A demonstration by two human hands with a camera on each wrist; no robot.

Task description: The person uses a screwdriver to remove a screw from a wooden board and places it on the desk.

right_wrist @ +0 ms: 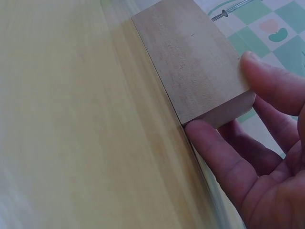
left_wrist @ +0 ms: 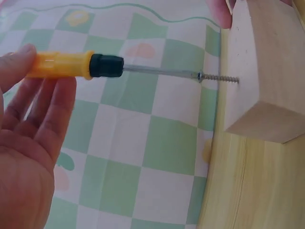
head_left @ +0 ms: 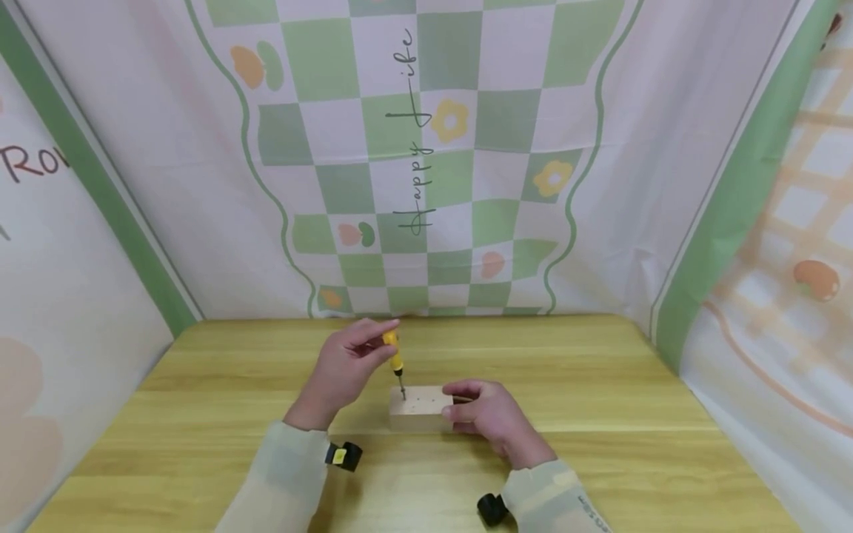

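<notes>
A pale wooden block (head_left: pixel 421 422) lies on the table, with several small holes or marks on its top face. My left hand (head_left: pixel 343 370) pinches the yellow handle of a screwdriver (left_wrist: pixel 62 65) between thumb and fingers, above the block's left end. The screwdriver's shaft points down, its tip meeting the head of a screw (left_wrist: pixel 220 78). That screw stands nearly upright in the block's top, much of its thread showing. At the block's right end, my right hand (head_left: pixel 496 416) grips it with the thumb and fingers; the right wrist view shows fingertips on its edges.
The wood-grain tabletop (head_left: pixel 566 370) reaches back to a hanging cloth (head_left: pixel 446 170) with green checks and printed lettering. More printed cloth hangs at both sides. Small black devices (head_left: pixel 346 456) sit at both wrists.
</notes>
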